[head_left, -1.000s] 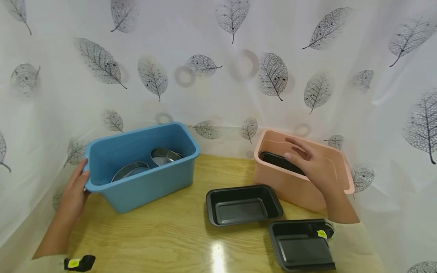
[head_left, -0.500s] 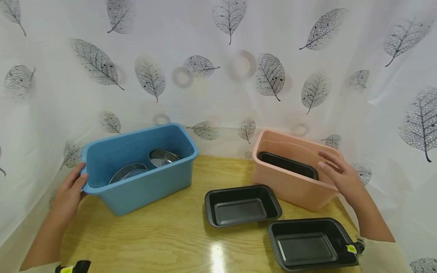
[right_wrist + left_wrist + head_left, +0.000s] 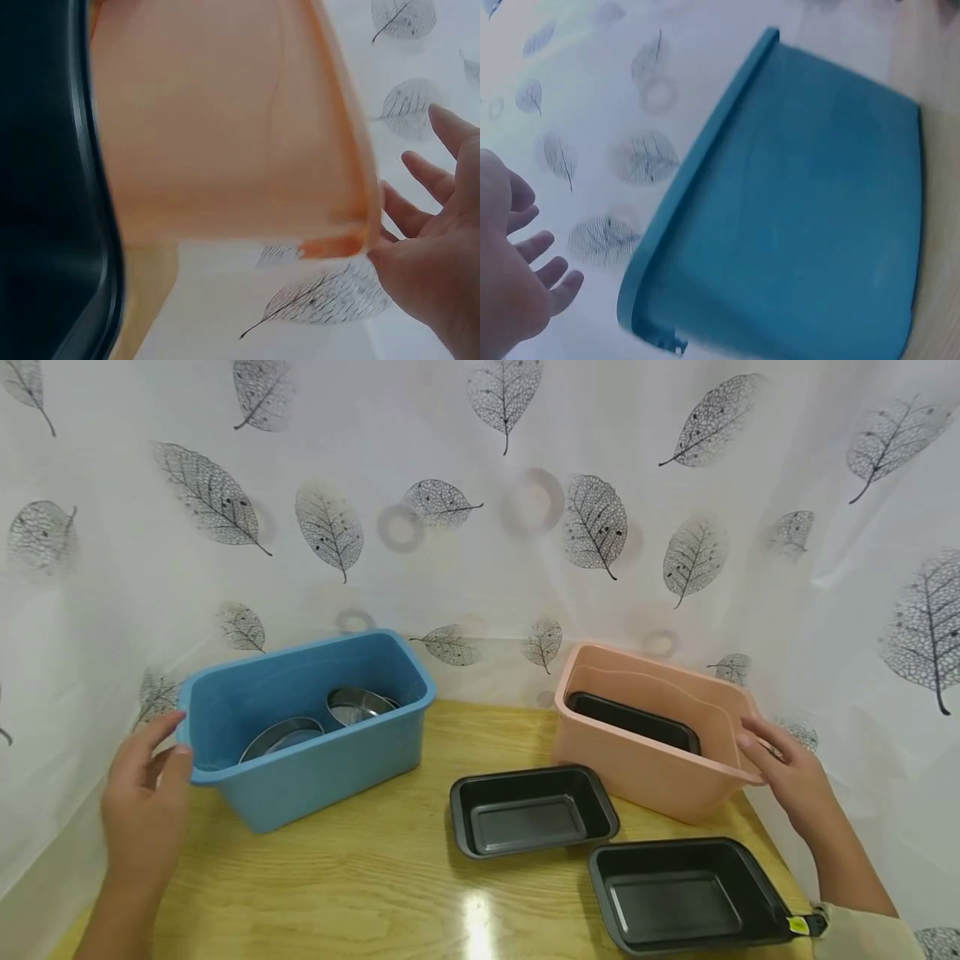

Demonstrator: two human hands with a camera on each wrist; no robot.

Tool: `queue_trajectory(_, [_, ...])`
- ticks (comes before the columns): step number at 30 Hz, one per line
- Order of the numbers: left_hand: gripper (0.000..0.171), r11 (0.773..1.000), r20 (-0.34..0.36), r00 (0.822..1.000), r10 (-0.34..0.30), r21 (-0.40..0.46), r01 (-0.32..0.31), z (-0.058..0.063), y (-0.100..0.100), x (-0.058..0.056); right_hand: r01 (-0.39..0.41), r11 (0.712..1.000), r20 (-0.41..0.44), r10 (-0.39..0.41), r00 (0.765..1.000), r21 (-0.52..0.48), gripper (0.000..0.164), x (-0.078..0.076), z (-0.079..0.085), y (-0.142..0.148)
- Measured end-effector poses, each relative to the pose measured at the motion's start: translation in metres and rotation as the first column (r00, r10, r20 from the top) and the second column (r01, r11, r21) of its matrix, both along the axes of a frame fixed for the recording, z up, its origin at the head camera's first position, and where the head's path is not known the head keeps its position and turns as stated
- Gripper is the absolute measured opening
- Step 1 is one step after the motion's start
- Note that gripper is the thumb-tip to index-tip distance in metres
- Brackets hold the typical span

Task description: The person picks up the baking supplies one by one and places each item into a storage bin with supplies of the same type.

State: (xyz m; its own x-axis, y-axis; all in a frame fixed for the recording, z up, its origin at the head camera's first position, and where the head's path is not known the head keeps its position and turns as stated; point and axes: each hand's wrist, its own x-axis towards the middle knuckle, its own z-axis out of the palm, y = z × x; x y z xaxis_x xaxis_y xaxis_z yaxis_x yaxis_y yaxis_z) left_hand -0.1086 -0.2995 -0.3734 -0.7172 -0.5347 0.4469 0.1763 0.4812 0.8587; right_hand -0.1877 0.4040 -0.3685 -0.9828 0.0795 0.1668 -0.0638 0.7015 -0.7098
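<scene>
Beside the left end of the blue bin (image 3: 322, 781), my left hand (image 3: 146, 802) is loosely bent; the left wrist view shows its fingers (image 3: 536, 244) apart from the bin's rim (image 3: 697, 161). Round metal pans (image 3: 283, 737) lie inside that bin. At the right end of the pink bin (image 3: 637, 777), my right hand (image 3: 798, 781) has its fingers spread near the rim (image 3: 349, 135); contact there is hard to tell. A black loaf pan (image 3: 633, 722) sits in the pink bin.
Two more black loaf pans stand on the wooden table (image 3: 337, 885): one in the middle (image 3: 534, 814), another at the front right (image 3: 682, 897). A white curtain (image 3: 465, 568) with leaf prints hangs behind the bins and along both sides.
My right hand has moved right, from over the pink bin to its right end. The left hand has let go of the blue bin's rim and moved slightly off it.
</scene>
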Motion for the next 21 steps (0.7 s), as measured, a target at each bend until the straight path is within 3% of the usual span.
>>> queue_trajectory(2, [0.04, 0.998, -0.101, 0.993, -0.063, -0.023, 0.061, -0.002, 0.017, 0.002, 0.027, 0.999, 0.009, -0.026, 1.0, -0.028, 0.061, 0.0, -0.004, 0.004])
queue_trajectory(5, [0.039, 0.988, -0.153, 0.976, -0.156, -0.035, 0.152, -0.005, 0.043, 0.003, 0.065, 0.996, 0.025, -0.064, 0.998, -0.062, 0.064, 0.0, -0.01, 0.011])
queue_trajectory(10, [0.039, 0.945, -0.118, 0.938, -0.326, -0.015, 0.326, -0.018, 0.072, 0.0, 0.091, 0.992, 0.039, -0.088, 0.995, -0.089, 0.065, -0.001, -0.022, 0.023])
queue_trajectory(13, [0.039, 0.926, -0.047, 0.925, -0.376, 0.006, 0.377, -0.031, 0.082, -0.004, 0.042, 0.976, 0.001, -0.042, 0.999, -0.214, 0.061, -0.003, -0.031, 0.031])
queue_trajectory(15, [0.039, 0.919, 0.004, 0.919, -0.395, 0.013, 0.395, -0.039, 0.087, -0.006, -0.025, 0.942, -0.045, 0.01, 0.999, -0.335, 0.058, -0.004, -0.037, 0.035])
queue_trajectory(18, [0.04, 0.908, 0.074, 0.905, -0.42, 0.017, 0.42, -0.05, 0.095, -0.011, -0.15, 0.834, -0.129, 0.096, 0.987, -0.53, 0.056, -0.005, -0.043, 0.04])
queue_trajectory(21, [0.04, 0.89, 0.11, 0.883, -0.456, 0.047, 0.454, -0.058, 0.104, -0.015, -0.232, 0.742, -0.183, 0.148, 0.972, -0.629, 0.055, -0.005, -0.048, 0.042])
